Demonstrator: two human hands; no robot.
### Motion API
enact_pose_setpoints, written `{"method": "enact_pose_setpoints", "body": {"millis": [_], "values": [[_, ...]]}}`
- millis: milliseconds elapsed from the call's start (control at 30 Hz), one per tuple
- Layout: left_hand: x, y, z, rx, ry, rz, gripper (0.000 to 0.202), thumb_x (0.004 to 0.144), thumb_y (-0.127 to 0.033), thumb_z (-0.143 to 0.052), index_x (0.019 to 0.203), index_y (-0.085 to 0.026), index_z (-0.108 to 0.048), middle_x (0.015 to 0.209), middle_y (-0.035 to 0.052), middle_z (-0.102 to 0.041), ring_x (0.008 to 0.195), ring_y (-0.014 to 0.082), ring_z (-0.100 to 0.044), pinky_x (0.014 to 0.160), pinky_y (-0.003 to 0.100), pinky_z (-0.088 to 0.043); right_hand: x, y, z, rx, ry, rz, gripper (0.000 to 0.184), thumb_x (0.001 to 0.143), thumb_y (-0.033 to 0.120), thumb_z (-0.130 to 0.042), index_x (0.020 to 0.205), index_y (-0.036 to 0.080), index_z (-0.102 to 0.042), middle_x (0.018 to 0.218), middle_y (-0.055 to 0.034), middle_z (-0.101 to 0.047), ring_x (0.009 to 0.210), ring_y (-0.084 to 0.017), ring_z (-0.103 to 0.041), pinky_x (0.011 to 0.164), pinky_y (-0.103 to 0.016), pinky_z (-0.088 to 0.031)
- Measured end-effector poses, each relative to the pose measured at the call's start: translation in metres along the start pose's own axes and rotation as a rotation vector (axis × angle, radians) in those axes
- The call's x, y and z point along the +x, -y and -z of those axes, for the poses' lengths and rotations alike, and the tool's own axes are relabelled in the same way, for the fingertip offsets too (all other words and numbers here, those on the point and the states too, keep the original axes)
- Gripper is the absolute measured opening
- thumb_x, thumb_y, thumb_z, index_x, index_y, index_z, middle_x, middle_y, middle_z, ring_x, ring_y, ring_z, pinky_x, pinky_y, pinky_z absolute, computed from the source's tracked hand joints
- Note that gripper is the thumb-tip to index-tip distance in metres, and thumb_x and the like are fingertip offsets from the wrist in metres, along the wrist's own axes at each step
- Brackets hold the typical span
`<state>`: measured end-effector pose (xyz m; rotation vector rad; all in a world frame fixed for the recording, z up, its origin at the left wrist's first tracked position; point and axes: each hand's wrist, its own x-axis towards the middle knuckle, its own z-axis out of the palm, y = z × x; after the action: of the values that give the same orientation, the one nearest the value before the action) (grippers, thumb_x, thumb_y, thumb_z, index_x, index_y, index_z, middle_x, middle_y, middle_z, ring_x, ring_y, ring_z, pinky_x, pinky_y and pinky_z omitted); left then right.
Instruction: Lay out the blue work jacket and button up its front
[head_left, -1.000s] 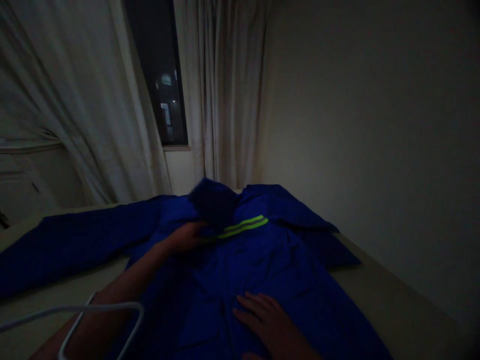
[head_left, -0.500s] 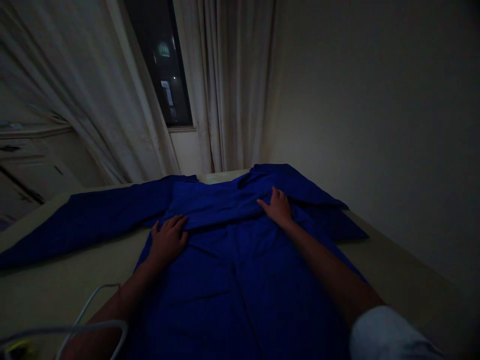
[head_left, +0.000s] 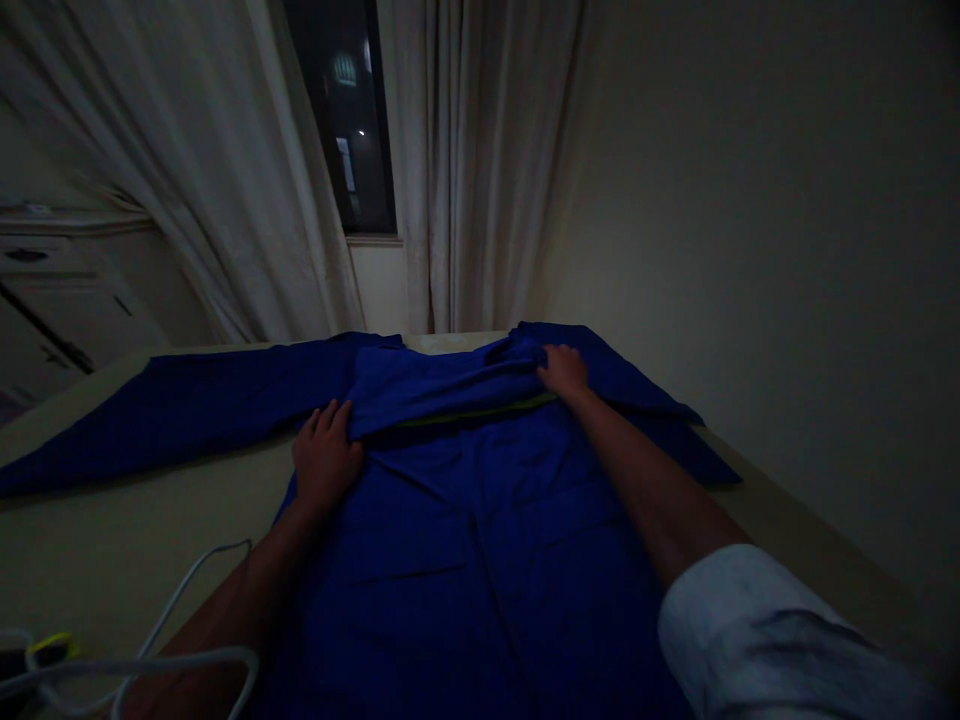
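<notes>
A blue work garment point(head_left: 465, 560) lies spread on a pale beige surface point(head_left: 127, 560), with one long sleeve point(head_left: 187, 410) stretched out to the left. Its upper part is folded over into a band point(head_left: 427, 385), and this nearly hides a yellow-green reflective strip point(head_left: 480, 408), which shows as a thin line under the fold. My left hand point(head_left: 326, 455) rests on the garment at the fold's left end, fingers apart. My right hand point(head_left: 562, 370) is curled on the fold's upper edge, with the cloth bunched beside it.
A white cable point(head_left: 184, 600) loops over the surface at lower left, near a small yellow-green item point(head_left: 52, 648). Pale curtains point(head_left: 187, 170) and a dark window point(head_left: 345, 110) stand behind, with a plain wall point(head_left: 750, 250) to the right.
The lifted cloth from the earliest frame now lies folded down over the reflective strip. My right hand has moved up to the fold's far edge, and my left hand has moved slightly left.
</notes>
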<state>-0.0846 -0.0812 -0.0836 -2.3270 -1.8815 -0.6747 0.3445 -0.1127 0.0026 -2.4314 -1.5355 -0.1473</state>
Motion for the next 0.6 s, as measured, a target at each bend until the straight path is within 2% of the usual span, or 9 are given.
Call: {"method": "enact_pose_setpoints", "body": {"millis": [100, 200, 267, 333, 400, 500, 567, 600], "values": [[0.013, 0.011, 0.004, -0.059, 0.116, 0.078, 0.071, 0.088, -0.017, -0.051, 0.158, -0.014, -0.05, 0.164, 0.0174, -0.049, 0.144, 0.0381, -0.053, 0.117, 0.052, -0.044, -0.008, -0.007, -0.016, -0.013, 0.13, -0.028, 0.057, 0.092, 0.057, -0.072, 0.139, 0.024, -0.067, 0.136, -0.0169, -0.066, 0.129, -0.039, -0.06, 0.107, -0.054, -0.046], [0.023, 0.023, 0.007, -0.103, 0.21, 0.166, 0.073, 0.09, -0.017, -0.046, 0.162, -0.02, -0.045, 0.15, 0.0168, -0.063, 0.129, 0.0389, -0.066, 0.103, 0.053, -0.055, -0.011, -0.03, -0.019, -0.009, 0.105, -0.035, 0.06, 0.099, 0.067, -0.057, 0.14, 0.023, -0.067, 0.139, -0.0166, -0.065, 0.129, -0.036, -0.061, 0.107, -0.051, -0.045], [0.024, 0.031, 0.004, -0.085, 0.187, 0.117, 0.074, 0.089, -0.014, -0.044, 0.163, -0.018, -0.044, 0.15, 0.0174, -0.063, 0.129, 0.0372, -0.066, 0.104, 0.05, -0.054, -0.012, -0.063, -0.012, -0.016, 0.005, -0.124, 0.064, 0.103, 0.065, -0.047, 0.142, 0.018, -0.064, 0.142, -0.0203, -0.063, 0.132, -0.036, -0.058, 0.109, -0.05, -0.044], [0.019, 0.036, 0.0, -0.026, 0.134, 0.006, 0.075, 0.086, -0.012, -0.046, 0.161, -0.014, -0.047, 0.159, 0.0172, -0.054, 0.138, 0.0362, -0.059, 0.112, 0.049, -0.05, -0.015, -0.11, -0.003, -0.004, -0.102, -0.343, 0.068, 0.102, 0.066, -0.048, 0.144, 0.014, -0.061, 0.145, -0.0246, -0.059, 0.137, -0.039, -0.054, 0.111, -0.052, -0.043], [0.013, 0.034, -0.003, 0.041, 0.083, -0.061, 0.073, 0.085, -0.015, -0.05, 0.158, -0.013, -0.052, 0.168, 0.0164, -0.043, 0.148, 0.0384, -0.049, 0.118, 0.055, -0.043, -0.025, -0.162, 0.003, 0.046, -0.121, -0.621, 0.075, 0.096, 0.07, -0.056, 0.142, 0.011, -0.06, 0.144, -0.0289, -0.057, 0.138, -0.042, -0.053, 0.11, -0.055, -0.043], [0.009, 0.011, -0.001, 0.053, 0.051, -0.154, 0.075, 0.084, -0.02, -0.053, 0.159, -0.02, -0.05, 0.171, 0.012, -0.037, 0.155, 0.0386, -0.037, 0.124, 0.066, -0.027, -0.044, -0.226, 0.006, 0.099, -0.086, -0.822, 0.077, 0.089, 0.066, -0.066, 0.134, 0.004, -0.064, 0.134, -0.0373, -0.06, 0.131, -0.048, -0.059, 0.104, -0.058, -0.047], [0.013, -0.02, 0.003, -0.016, 0.101, -0.299, 0.077, 0.083, -0.022, -0.054, 0.16, -0.026, -0.049, 0.17, 0.0082, -0.041, 0.157, 0.0349, -0.036, 0.127, 0.067, -0.018, -0.054, -0.25, 0.003, 0.129, -0.099, -0.876, 0.075, 0.089, 0.064, -0.066, 0.13, 0.001, -0.065, 0.13, -0.0399, -0.061, 0.127, -0.049, -0.061, 0.101, -0.058, -0.05], [0.017, -0.04, 0.003, -0.072, 0.143, -0.373, 0.074, 0.085, -0.023, -0.054, 0.159, -0.027, -0.049, 0.167, 0.0074, -0.046, 0.155, 0.0329, -0.039, 0.128, 0.064, -0.017, -0.057, -0.257, 0.001, 0.146, -0.116, -0.891, 0.076, 0.089, 0.064, -0.065, 0.131, 0.001, -0.064, 0.13, -0.0401, -0.061, 0.127, -0.049, -0.062, 0.099, -0.056, -0.052]]}}
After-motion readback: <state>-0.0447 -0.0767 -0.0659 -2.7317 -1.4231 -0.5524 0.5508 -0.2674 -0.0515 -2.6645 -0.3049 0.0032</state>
